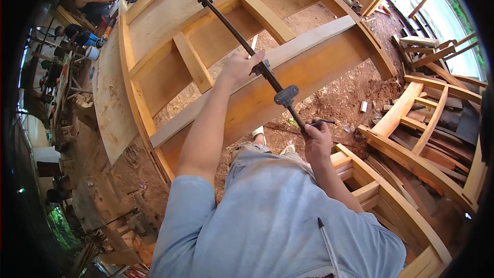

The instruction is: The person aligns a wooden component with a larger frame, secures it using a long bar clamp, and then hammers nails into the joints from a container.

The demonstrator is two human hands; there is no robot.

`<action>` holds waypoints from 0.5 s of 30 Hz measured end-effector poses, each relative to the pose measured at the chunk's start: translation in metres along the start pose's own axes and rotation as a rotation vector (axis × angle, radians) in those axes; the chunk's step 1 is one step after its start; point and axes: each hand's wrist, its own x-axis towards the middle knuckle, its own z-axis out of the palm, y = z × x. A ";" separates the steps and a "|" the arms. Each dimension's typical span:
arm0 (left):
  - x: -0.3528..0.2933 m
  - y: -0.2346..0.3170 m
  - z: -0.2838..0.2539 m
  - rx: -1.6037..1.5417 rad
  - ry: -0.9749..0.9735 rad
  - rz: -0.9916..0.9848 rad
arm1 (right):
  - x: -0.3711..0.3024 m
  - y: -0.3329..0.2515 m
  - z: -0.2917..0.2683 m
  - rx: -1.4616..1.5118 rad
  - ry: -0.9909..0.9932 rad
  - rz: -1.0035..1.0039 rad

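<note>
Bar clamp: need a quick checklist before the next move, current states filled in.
1. Left hand on bar clamp: ok, gripping along the bar.
2. Right hand at the handle end: ok, gripping.
3. Clamp contact with wooden frame: cannot tell; bar crosses over it.
4. Far end visible: not ok, runs past the picture's top edge.
5. Pen secured on shirt: cannot tell.
6. Footing: probably not ok; debris litters the ground.
</note>
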 end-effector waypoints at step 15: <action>-0.001 0.014 -0.008 -0.013 -0.128 -0.110 | -0.012 -0.041 0.036 -0.398 -0.207 -0.480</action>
